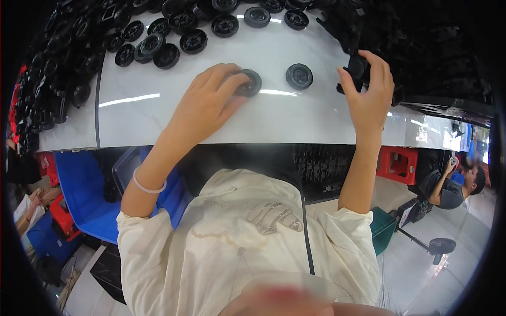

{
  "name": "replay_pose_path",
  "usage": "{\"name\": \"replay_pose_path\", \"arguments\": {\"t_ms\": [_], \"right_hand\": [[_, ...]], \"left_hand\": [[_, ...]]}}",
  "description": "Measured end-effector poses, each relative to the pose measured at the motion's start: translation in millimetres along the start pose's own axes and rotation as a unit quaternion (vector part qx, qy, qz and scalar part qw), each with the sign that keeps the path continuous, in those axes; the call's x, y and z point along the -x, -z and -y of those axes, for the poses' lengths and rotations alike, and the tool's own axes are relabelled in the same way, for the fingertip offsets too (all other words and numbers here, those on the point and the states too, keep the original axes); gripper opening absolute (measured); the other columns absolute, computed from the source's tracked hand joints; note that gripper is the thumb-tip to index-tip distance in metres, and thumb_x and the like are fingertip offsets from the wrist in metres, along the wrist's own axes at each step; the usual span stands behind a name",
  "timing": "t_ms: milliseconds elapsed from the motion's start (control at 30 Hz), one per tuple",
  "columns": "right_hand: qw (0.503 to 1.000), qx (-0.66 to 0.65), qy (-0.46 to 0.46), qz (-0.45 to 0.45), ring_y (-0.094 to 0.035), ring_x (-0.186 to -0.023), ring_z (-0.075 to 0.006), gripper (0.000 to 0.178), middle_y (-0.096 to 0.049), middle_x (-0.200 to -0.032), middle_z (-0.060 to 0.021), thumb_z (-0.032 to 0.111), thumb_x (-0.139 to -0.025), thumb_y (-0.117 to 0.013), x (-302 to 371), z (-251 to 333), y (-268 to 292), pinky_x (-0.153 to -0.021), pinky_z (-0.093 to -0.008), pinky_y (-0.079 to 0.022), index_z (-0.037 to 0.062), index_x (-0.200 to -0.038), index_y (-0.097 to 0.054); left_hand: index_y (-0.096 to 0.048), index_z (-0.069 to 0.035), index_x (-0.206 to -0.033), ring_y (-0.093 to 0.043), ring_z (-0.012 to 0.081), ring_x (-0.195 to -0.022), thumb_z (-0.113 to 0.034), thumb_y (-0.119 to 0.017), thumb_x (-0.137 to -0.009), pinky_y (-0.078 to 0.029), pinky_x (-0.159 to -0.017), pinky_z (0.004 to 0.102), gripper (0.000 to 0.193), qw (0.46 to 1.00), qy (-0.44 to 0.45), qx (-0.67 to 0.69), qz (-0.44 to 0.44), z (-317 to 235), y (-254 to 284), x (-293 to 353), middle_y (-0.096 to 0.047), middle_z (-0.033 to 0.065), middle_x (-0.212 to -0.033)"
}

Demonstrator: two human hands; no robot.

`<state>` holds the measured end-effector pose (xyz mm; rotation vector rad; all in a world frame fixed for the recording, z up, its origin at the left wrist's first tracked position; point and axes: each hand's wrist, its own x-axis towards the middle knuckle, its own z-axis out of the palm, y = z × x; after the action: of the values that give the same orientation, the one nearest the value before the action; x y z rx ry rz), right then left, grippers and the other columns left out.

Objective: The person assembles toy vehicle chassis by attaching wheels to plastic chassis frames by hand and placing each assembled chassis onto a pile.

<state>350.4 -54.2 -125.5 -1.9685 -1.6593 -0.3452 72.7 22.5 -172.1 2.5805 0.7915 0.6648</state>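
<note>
My left hand [208,100] is closed on the left edge of a black toy-like wheel [252,83] on the white tabletop [174,118]. Its fingertips cover part of the wheel's face. A second wheel [299,77], dark with a ribbed hub, lies flat between my two hands and touches neither. At the right, thumb and fingers of my right hand [370,97] curl around a small black plastic part [357,67]. Its full shape is hidden by the hand and by the dark parts behind it.
Several black wheels [225,25] lie along the far side. Heaps of black plastic parts are piled at the left [58,68] and right [421,52]. Below the table edge stand a blue bin [79,195] and a red stool [396,164]. Another person [450,184] sits at the right.
</note>
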Motion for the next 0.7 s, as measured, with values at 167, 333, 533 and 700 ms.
{"name": "replay_pose_path", "arguments": {"t_ms": [167, 333, 533, 700], "right_hand": [[0.97, -0.144, 0.092, 0.175, -0.054, -0.098, -0.0315, 0.046, -0.056, -0.106, -0.0117, 0.019, -0.067, -0.073, 16, 75, -4, -0.083, -0.0384, -0.045, 0.0082, -0.109, -0.055], [0.96, -0.171, 0.09, 0.204, -0.054, -0.095, -0.0305, 0.054, -0.054, -0.111, -0.013, 0.026, -0.071, -0.075, 38, 91, -20, -0.081, -0.0381, -0.046, 0.0097, -0.119, -0.054], [0.965, -0.16, 0.107, 0.178, -0.053, -0.103, -0.0273, 0.037, -0.057, -0.112, -0.008, 0.019, -0.077, -0.071, 5, 23, -26, -0.086, -0.0362, -0.046, 0.015, -0.113, -0.064], [0.96, -0.171, 0.108, 0.194, -0.056, -0.104, -0.0258, 0.033, -0.059, -0.112, -0.0069, 0.015, -0.076, -0.07, 1, 13, -44, -0.087, -0.0333, -0.047, 0.0127, -0.109, -0.065]], "left_hand": [[-0.055, -0.008, -0.114, -0.053, 0.0312, -0.104, -0.019, -0.071, -0.077, -0.043, -0.089, 0.0399, 0.042, 1.0, 0.003, -0.011, -0.019, -7, -7, 1, -0.055, 0.0116, -0.115], [-0.057, -0.005, -0.112, -0.053, 0.031, -0.095, -0.014, -0.067, -0.078, -0.045, -0.083, 0.0371, 0.037, 0.989, 0.106, 0.051, -0.094, -8, 7, 12, -0.054, 0.0144, -0.105], [-0.058, 0.0, -0.102, -0.055, 0.028, -0.079, -0.017, -0.056, -0.091, -0.044, -0.075, 0.0331, 0.02, 0.948, 0.23, 0.179, -0.124, -1, 18, 10, -0.058, 0.0118, -0.093], [-0.056, -0.001, -0.098, -0.045, 0.0146, -0.074, -0.03, -0.038, -0.101, -0.038, -0.07, 0.0259, 0.034, 0.937, 0.251, 0.193, -0.145, 3, 1, -10, -0.051, 0.007, -0.077]]}}
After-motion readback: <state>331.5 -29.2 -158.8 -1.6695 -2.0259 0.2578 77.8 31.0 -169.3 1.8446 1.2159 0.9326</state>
